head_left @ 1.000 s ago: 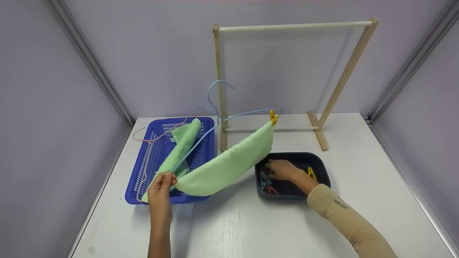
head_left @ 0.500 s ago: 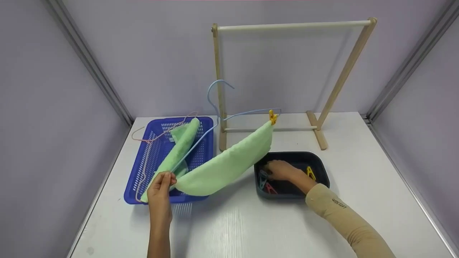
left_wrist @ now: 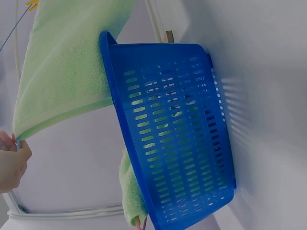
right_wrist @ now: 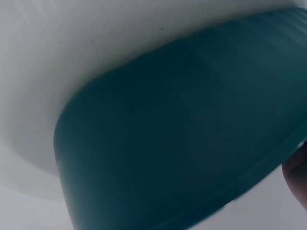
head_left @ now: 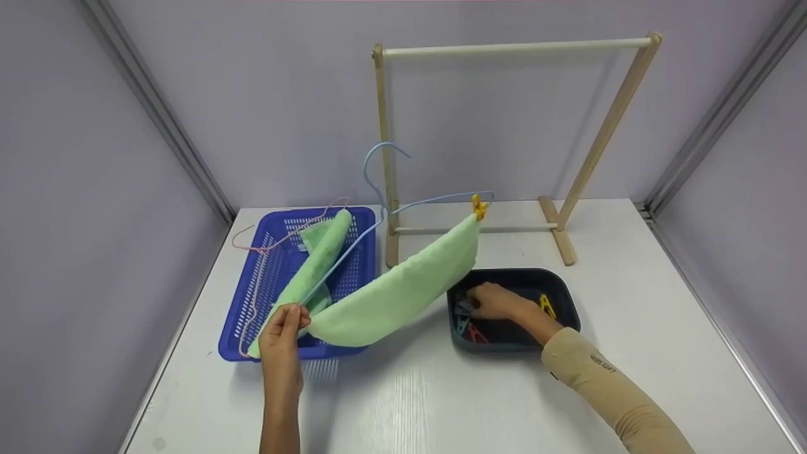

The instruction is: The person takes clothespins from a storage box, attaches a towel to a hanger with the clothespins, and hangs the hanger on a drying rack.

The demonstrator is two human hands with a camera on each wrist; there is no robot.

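Observation:
My left hand (head_left: 284, 325) pinches a lower corner of a blue wire clothes hanger (head_left: 347, 250) together with the corner of a light green towel (head_left: 397, 293). The towel's other end is clipped to the hanger's far corner by a yellow clothespin (head_left: 479, 208), and its middle sags between. In the left wrist view the thumb and fingers (left_wrist: 21, 151) meet at the towel's corner. My right hand (head_left: 498, 301) reaches into a dark tub (head_left: 517, 347) beside grey, teal and red clothespins (head_left: 477, 334). Its fingertips are hidden, so I cannot tell whether they hold a clothespin.
A blue perforated basket (head_left: 236, 343) stands at left with a rolled green towel (head_left: 315, 258) and a pink hanger (head_left: 257, 284) over it. Behind the tub is a wooden rack with a white top bar (head_left: 517, 48). Another yellow clothespin (head_left: 546, 306) lies at the tub's right.
My right hand has shifted slightly within the tub, its fingers drawn in closer among the clothespins. My left hand, the hanger and the clipped towel stay nearly still.

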